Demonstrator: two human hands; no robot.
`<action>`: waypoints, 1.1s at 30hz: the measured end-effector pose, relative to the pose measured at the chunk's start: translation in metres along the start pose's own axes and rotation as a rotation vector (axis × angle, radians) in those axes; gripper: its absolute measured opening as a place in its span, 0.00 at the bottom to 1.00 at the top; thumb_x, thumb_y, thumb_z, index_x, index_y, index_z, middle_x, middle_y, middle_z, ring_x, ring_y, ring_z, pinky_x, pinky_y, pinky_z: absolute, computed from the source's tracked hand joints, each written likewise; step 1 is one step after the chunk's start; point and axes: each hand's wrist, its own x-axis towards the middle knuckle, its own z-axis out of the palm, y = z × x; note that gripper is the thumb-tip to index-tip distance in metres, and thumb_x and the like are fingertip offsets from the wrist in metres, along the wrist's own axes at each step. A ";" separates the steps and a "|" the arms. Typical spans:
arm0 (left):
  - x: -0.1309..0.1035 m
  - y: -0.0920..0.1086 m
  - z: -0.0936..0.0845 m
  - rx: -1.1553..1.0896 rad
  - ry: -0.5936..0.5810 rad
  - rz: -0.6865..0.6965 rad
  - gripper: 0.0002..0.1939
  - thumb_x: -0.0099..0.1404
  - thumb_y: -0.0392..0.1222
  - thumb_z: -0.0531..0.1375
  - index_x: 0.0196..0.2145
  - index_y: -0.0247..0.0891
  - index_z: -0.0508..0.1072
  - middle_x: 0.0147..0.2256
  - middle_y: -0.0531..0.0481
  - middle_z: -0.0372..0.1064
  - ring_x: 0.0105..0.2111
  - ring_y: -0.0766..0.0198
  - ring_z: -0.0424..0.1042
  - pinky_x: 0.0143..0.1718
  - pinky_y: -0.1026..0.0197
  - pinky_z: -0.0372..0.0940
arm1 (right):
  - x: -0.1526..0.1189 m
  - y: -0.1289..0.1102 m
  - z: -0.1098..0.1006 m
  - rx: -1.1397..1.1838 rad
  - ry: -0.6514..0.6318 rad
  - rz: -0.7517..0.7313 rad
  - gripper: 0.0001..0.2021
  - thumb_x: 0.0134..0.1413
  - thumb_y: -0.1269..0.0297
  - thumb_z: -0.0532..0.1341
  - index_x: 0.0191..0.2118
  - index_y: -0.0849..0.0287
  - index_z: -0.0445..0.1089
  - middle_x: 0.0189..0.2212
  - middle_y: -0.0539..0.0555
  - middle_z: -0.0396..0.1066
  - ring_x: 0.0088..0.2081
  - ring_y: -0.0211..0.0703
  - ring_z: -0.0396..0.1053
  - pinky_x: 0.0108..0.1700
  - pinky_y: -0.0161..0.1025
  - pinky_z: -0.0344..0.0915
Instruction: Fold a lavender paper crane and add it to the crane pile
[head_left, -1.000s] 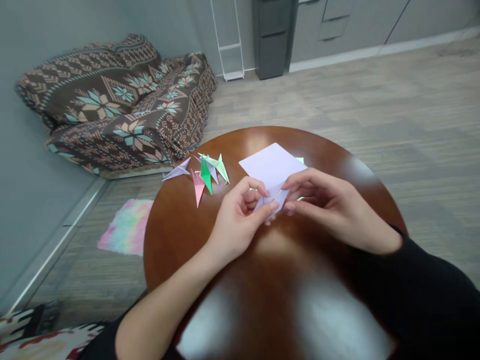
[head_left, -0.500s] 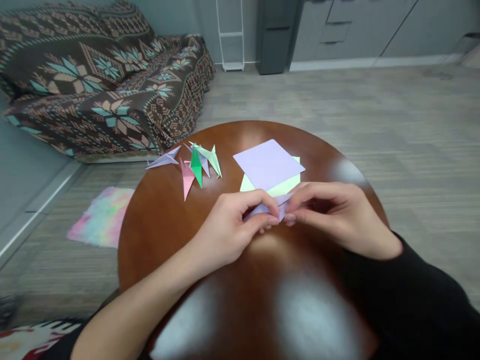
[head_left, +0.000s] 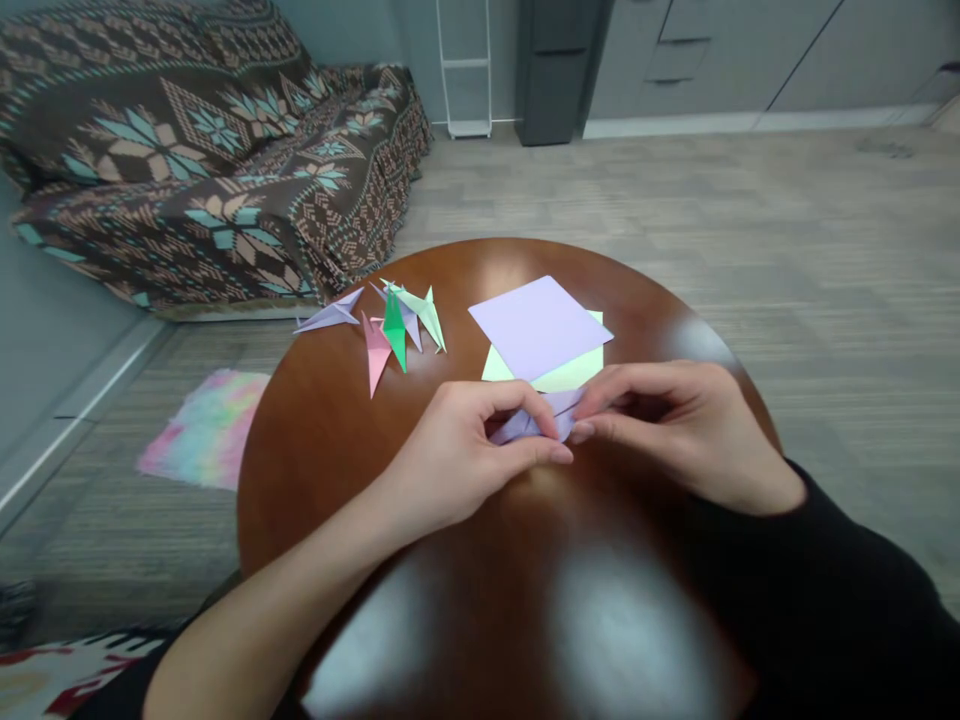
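Observation:
Between my two hands is a partly folded piece of purple origami paper (head_left: pixel 561 403), held just above the near side of the paper sheets. My left hand (head_left: pixel 484 440) pinches its left part between thumb and fingers. The thumb and forefinger of my right hand (head_left: pixel 660 420) grip its right end. My fingers cover much of the folds. Just beyond lies a flat purple sheet (head_left: pixel 541 325), turned cornerwise on pale green paper (head_left: pixel 574 374).
A round brown table (head_left: pixel 337 450) carries several folded paper cranes at its far left: purple (head_left: pixel 330 314), pink (head_left: pixel 376 355), green (head_left: pixel 394 330) and pale green (head_left: pixel 429 315). A sofa (head_left: pixel 225 190) with a patterned cover and a fluffy pastel mat (head_left: pixel 206 430) lie beyond the table's left side.
My left thumb has stretched rightward along the lower edge of the folded paper. More of the paper shows between my hands. My right hand has barely moved.

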 end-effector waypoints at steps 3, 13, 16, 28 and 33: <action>-0.001 0.002 -0.001 -0.002 -0.005 -0.009 0.09 0.60 0.44 0.68 0.30 0.35 0.79 0.26 0.51 0.72 0.25 0.67 0.63 0.27 0.64 0.54 | 0.000 0.000 0.001 0.022 0.016 0.007 0.06 0.52 0.62 0.72 0.29 0.58 0.79 0.27 0.52 0.80 0.28 0.41 0.75 0.31 0.34 0.70; -0.002 0.000 -0.001 -0.068 0.033 -0.011 0.11 0.61 0.43 0.68 0.26 0.34 0.74 0.25 0.52 0.71 0.25 0.68 0.63 0.26 0.65 0.56 | -0.002 -0.002 0.011 0.112 0.069 0.049 0.08 0.47 0.64 0.75 0.29 0.59 0.77 0.24 0.51 0.78 0.25 0.38 0.73 0.26 0.31 0.67; -0.002 0.001 -0.001 -0.057 0.037 -0.014 0.11 0.61 0.42 0.67 0.26 0.34 0.73 0.24 0.52 0.70 0.24 0.69 0.62 0.25 0.66 0.54 | -0.002 -0.003 0.013 0.117 0.073 0.054 0.08 0.47 0.64 0.75 0.28 0.59 0.77 0.22 0.51 0.77 0.23 0.36 0.71 0.25 0.31 0.66; -0.001 0.002 0.001 -0.052 0.090 0.059 0.06 0.61 0.39 0.67 0.32 0.37 0.73 0.26 0.55 0.69 0.26 0.70 0.63 0.27 0.67 0.57 | -0.002 -0.001 0.027 0.248 0.196 0.058 0.14 0.45 0.64 0.76 0.29 0.58 0.70 0.22 0.49 0.75 0.23 0.36 0.71 0.23 0.31 0.64; -0.001 0.000 0.002 -0.040 0.166 0.070 0.07 0.64 0.39 0.65 0.40 0.37 0.77 0.31 0.51 0.76 0.30 0.66 0.72 0.31 0.65 0.63 | -0.001 -0.001 0.043 0.412 0.340 0.016 0.17 0.48 0.63 0.75 0.38 0.55 0.67 0.25 0.47 0.77 0.24 0.38 0.75 0.27 0.33 0.72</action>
